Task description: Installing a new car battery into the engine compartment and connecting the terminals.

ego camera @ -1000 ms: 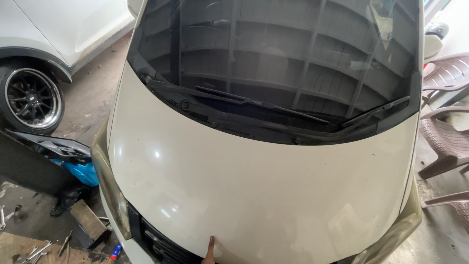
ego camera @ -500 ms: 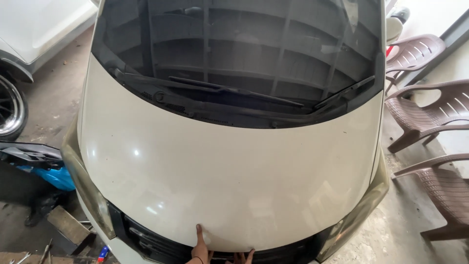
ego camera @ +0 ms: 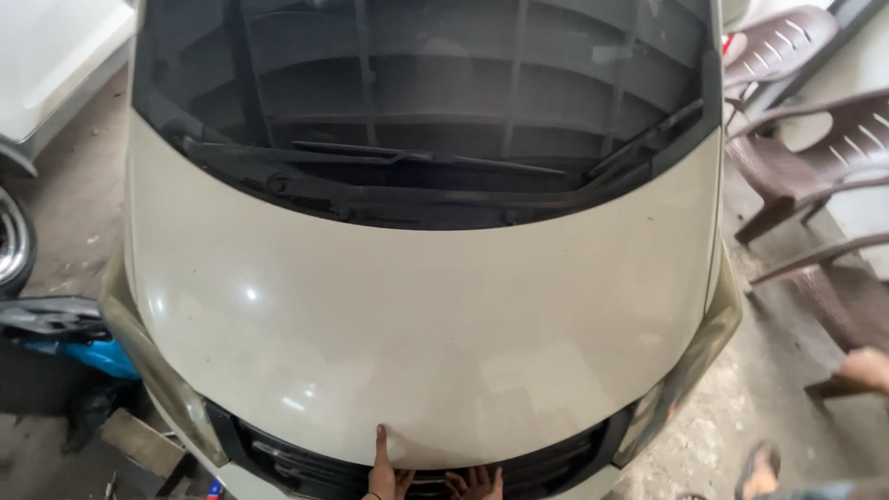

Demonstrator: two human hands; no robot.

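A cream-white car fills the view, its closed hood (ego camera: pixel 426 324) below the dark windscreen (ego camera: pixel 417 74) and wipers (ego camera: pixel 407 162). My left hand (ego camera: pixel 381 470) is at the middle of the hood's front edge, thumb pressed up onto the paint and the other fingers tucked beneath the lip. Just to its right, my right hand (ego camera: pixel 474 481) has its fingers spread in the dark gap between the hood lip and the black grille (ego camera: pixel 296 468). Both hands are cut off by the bottom of the view.
Brown plastic chairs (ego camera: pixel 815 157) stand at the right of the car. Another person's sandalled foot (ego camera: pixel 759 468) and a bit of their limb (ego camera: pixel 866 366) show at the lower right. A second white car (ego camera: pixel 56 65), a wheel (ego camera: pixel 11 241), blue and black parts (ego camera: pixel 65 338) and a wooden block (ego camera: pixel 143 444) lie on the left.
The view has closed in on the hood. My left hand has risen to the front lip, and my right hand has come into sight beside it.
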